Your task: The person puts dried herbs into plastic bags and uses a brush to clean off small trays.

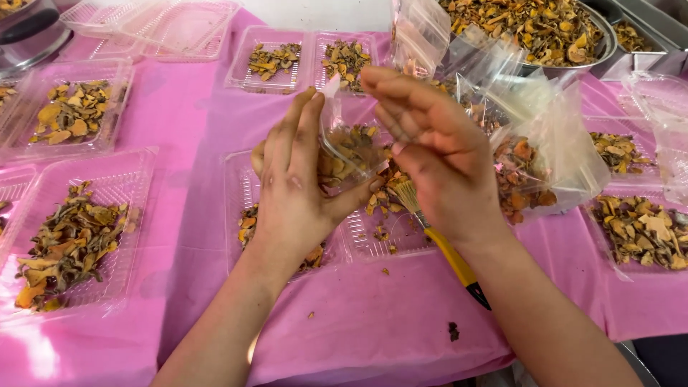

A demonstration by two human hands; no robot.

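- Head view looks down on a pink tablecloth covered with clear plastic trays of dried orange-brown slices.
- The left hand and the right hand meet above the middle of the table, both gripping one small clear bag partly filled with the dried slices.
- The left hand's fingers stand up against the bag's left side, and its thumb closes on the bag's lower edge, so the hand is clamped on the bag.
- The right hand's fingers curl over the bag's upper right side and pinch it; this hand is also closed on the bag.
- The bag hangs in the air between the hands, directly over an open hinged tray that holds a few loose slices.
- A small brush with a yellow handle lies across that tray, passing under the right wrist.
- A larger clear bag of slices sits just right of the right hand.
- A metal bowl heaped with slices stands at the far right.
- A filled tray lies at the near left, well apart from the hands.
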